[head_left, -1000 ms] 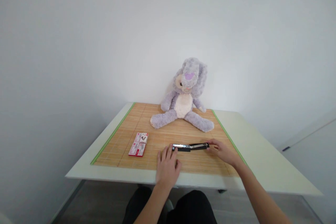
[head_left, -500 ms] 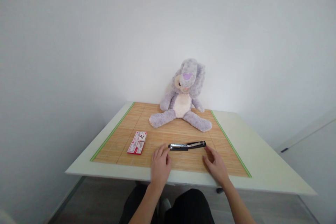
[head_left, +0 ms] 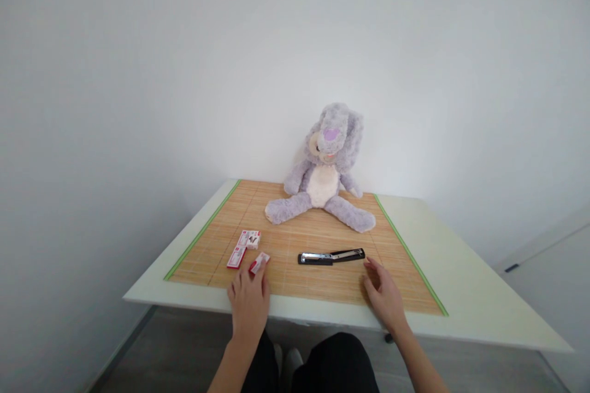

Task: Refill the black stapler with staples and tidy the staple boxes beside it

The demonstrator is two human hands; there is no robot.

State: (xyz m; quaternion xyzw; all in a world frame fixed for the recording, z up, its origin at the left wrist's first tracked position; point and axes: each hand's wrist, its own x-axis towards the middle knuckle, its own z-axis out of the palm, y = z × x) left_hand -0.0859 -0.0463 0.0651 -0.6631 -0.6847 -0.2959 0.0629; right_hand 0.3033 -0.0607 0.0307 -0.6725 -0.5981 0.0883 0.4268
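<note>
— Anything new with the left grip (head_left: 249, 296)?
— Away from the stapler (head_left: 328, 258) and over to the boxes (head_left: 244, 244), now touching one small box (head_left: 259, 262).
— And with that small box?
— Split from the others, turned aslant, now apart from them.
— With the right grip (head_left: 383, 295)?
— No longer around the stapler's right end; drawn back toward the table's (head_left: 184, 296) near edge.

from my remote seat i see a white table (head_left: 436, 258) against a plain pale wall (head_left: 207, 67), grayish floor (head_left: 157, 350) below, soft diffuse light.
</note>
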